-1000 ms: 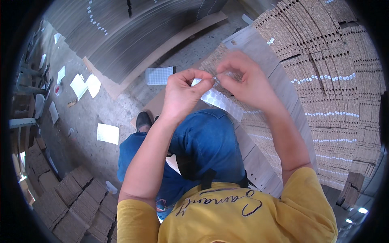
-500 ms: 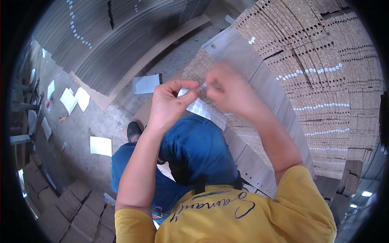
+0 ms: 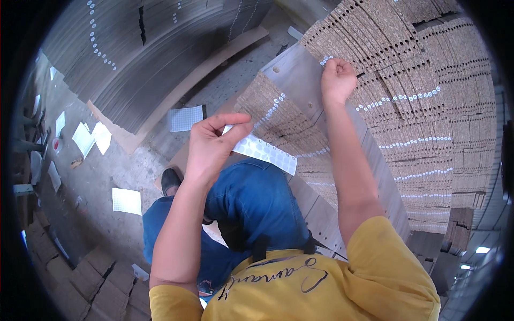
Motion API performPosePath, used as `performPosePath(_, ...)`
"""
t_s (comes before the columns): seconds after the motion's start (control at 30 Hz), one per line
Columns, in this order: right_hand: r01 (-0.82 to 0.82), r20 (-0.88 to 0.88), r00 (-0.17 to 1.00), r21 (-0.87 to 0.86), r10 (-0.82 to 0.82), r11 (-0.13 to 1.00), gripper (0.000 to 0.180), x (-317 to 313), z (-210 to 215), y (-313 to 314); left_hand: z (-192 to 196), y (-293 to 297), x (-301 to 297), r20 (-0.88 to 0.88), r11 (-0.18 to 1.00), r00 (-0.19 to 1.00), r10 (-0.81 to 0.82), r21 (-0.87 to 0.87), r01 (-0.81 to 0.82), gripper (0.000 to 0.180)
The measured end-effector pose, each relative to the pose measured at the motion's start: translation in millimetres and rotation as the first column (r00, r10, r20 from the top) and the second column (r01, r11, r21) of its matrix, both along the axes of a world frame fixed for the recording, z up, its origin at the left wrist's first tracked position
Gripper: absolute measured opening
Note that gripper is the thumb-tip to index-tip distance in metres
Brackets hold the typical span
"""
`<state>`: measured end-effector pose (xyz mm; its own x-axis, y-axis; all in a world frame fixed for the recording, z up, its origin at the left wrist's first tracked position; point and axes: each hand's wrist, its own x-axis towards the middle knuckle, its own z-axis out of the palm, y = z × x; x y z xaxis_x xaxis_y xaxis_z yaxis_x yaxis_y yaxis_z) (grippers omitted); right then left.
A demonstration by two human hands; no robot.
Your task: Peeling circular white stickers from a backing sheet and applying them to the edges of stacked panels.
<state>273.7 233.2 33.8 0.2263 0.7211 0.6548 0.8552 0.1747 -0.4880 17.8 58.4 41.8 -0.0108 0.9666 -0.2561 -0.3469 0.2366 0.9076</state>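
We hold a sticker sheet and press at stacked board edges.

Our left hand (image 3: 214, 147) pinches the strip of white round stickers (image 3: 265, 152) between thumb and fingers, above our blue-jeaned knee (image 3: 257, 198). Our right hand (image 3: 337, 80) is closed, fingertips touching the edge of the stacked particle boards (image 3: 407, 101) by a row of white dots. Loose sticker sheets (image 3: 127, 201) lie on the floor at left, well apart.
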Motion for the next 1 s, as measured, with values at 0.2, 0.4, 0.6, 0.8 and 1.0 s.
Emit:
performPosePath(0.2,0.128,-0.069,0.99,0.095,-0.122,0.987,0.03,-3.8,0.4,0.8,1.8,0.4,3.7,0.039,1.0,0.999,-0.015,0.011,0.015,0.017)
performPosePath(0.4,0.297,0.055,0.954,-0.08,-0.294,0.951,0.023,-18.4,25.0,-21.9,-0.5,-4.6,-4.3,0.047,1.0,0.999,-0.025,0.003,0.025,0.016)
performPosePath(0.6,0.189,0.115,0.972,0.134,-0.204,0.973,0.029,-3.6,18.8,-19.0,-6.1,-6.6,-9.7,0.118,1.0,0.993,-0.019,-0.001,0.019,0.028)
performPosePath(0.8,0.175,-0.001,0.984,-0.142,-0.176,0.974,0.022,18.4,31.1,-17.4,6.6,-5.6,-5.9,0.362,0.972,0.912,-0.192,-0.059,0.228,0.041)
performPosePath(1.0,-0.705,-0.298,0.694,-0.468,0.655,0.533,0.009,-65.5,83.9,-126.0,-0.5,-7.8,-2.7,0.035,0.978,0.978,-0.206,-0.015,0.207,0.031)
